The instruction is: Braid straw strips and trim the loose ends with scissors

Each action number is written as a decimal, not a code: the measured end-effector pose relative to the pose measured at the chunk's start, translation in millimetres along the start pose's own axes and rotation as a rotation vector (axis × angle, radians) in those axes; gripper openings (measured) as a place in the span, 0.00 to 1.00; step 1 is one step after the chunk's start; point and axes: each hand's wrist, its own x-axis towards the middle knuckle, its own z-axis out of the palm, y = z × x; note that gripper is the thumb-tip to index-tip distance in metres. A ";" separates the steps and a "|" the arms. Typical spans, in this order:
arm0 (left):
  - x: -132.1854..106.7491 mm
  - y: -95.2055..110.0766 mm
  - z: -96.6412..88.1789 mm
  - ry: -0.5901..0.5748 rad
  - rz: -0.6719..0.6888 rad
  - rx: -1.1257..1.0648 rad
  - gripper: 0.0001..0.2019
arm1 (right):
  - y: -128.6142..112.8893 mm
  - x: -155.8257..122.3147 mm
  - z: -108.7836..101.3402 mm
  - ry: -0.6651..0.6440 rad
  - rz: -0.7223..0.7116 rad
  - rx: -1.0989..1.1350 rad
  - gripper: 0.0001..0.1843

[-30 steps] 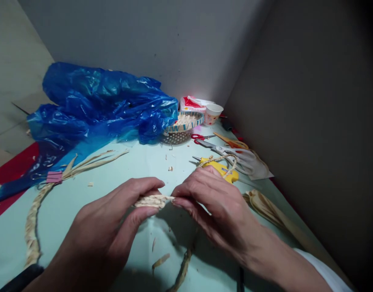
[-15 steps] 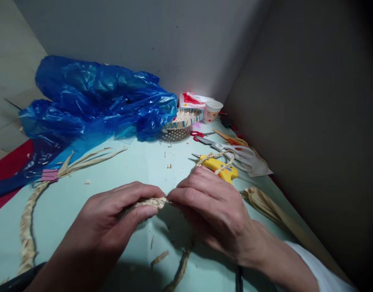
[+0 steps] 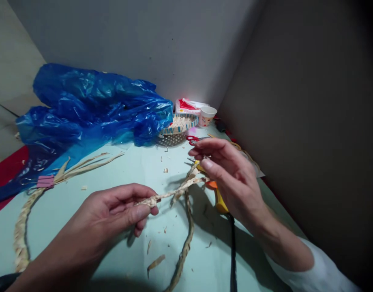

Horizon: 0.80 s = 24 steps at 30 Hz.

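My left hand (image 3: 122,211) pinches a small pale piece of braided plant fibre (image 3: 150,201) between thumb and fingers. A thin twisted fibre cord (image 3: 177,190) runs from it to my right hand (image 3: 232,174). That hand is raised, thumb and fingers curled close around the cord's looped far part, whose end is partly hidden. Under the cord, a browner twisted strand (image 3: 188,239) extends down the table. Behind my right hand, the yellow glue gun (image 3: 220,202) is mostly covered. A thick pale braid (image 3: 21,243) with a pink clip (image 3: 45,181) lies beside my left arm.
A crumpled blue plastic bag (image 3: 92,107) fills the back left. Behind are a woven basket (image 3: 180,123), a paper cup (image 3: 208,116), a tissue pack (image 3: 186,106) and red-handled scissors (image 3: 191,139). A black cable (image 3: 233,251) runs toward me. Fibre scraps (image 3: 156,263) dot the pale green table (image 3: 131,259).
My right hand has moved away from my left, up and to the right, and turned so the thumb shows. The thin cord now stretches between both hands.
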 end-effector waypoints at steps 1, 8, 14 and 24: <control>-0.2 0.0 0.2 -0.001 -0.012 -0.016 0.12 | 1.8 1.6 -3.1 0.040 -0.002 0.017 0.08; -6.5 -2.3 1.5 0.175 0.103 0.194 0.15 | 3.1 6.9 -12.3 0.156 -0.006 -0.017 0.07; -10.9 -13.7 0.7 0.450 0.499 0.529 0.07 | -9.8 2.6 -12.3 0.140 0.057 -0.085 0.26; -12.4 -22.0 6.3 0.544 0.734 0.525 0.09 | -25.6 -26.1 36.1 -0.366 0.130 -0.060 0.05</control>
